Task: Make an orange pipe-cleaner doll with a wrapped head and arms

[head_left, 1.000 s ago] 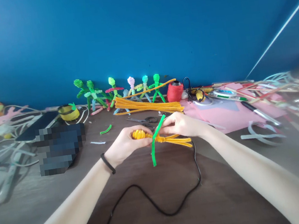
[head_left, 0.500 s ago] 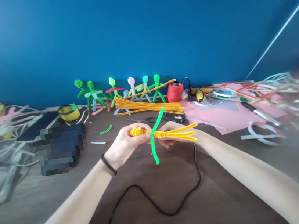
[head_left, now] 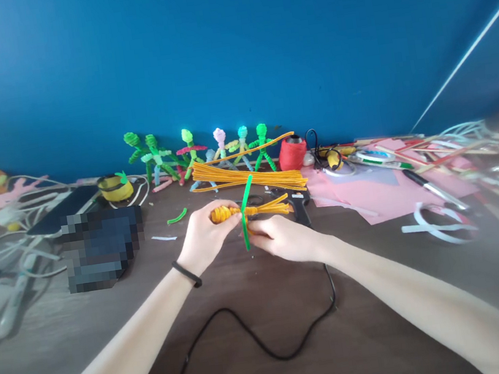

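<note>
My left hand [head_left: 205, 233] is closed around the coiled head end of a yellow pipe-cleaner figure [head_left: 220, 214], held above the table. Its loose straight strands [head_left: 275, 206] point to the right. A green pipe cleaner [head_left: 244, 212] crosses the figure just beyond my left thumb, one end up and the other down. Below the strands, my right hand [head_left: 282, 239] has its fingers pinched together at the lower part of the green pipe cleaner. Their tips are partly hidden, so the exact grip is hard to see.
Behind my hands lie a bundle of yellow pipe cleaners [head_left: 248, 176] and a black glue gun [head_left: 299, 205], with a black cable [head_left: 252, 338] in front. Several pipe-cleaner figures [head_left: 188, 149] lean along the blue wall. Pink paper [head_left: 366, 195] lies right, a dark phone-like slab [head_left: 107, 247] left.
The yellow figure has shifted slightly left and away from me, its green piece now more upright. My right hand has come from behind the strands to below them, fingertips at the green pipe cleaner.
</note>
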The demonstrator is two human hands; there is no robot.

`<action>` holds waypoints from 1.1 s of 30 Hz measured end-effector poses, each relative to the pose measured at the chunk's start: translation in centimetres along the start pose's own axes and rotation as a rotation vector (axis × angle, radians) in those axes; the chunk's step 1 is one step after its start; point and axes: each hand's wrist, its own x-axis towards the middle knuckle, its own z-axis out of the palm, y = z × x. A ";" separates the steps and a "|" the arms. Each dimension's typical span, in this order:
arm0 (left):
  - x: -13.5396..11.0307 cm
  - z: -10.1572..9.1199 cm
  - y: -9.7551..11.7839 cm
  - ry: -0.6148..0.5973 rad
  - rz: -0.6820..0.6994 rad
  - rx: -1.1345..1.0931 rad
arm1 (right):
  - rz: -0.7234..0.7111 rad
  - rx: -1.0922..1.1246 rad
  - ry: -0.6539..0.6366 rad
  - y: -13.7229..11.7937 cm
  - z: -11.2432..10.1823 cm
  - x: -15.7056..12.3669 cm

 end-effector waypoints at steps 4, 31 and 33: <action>-0.1 -0.1 0.0 -0.052 0.070 0.167 | -0.005 -0.222 0.043 -0.5 -0.4 -0.1; -0.4 0.0 0.2 -0.436 -0.244 -0.540 | -0.012 0.288 0.111 1.5 -3.9 -0.1; -0.5 0.0 0.3 -0.477 -0.256 -0.564 | -0.001 0.320 0.070 1.7 -3.8 -0.1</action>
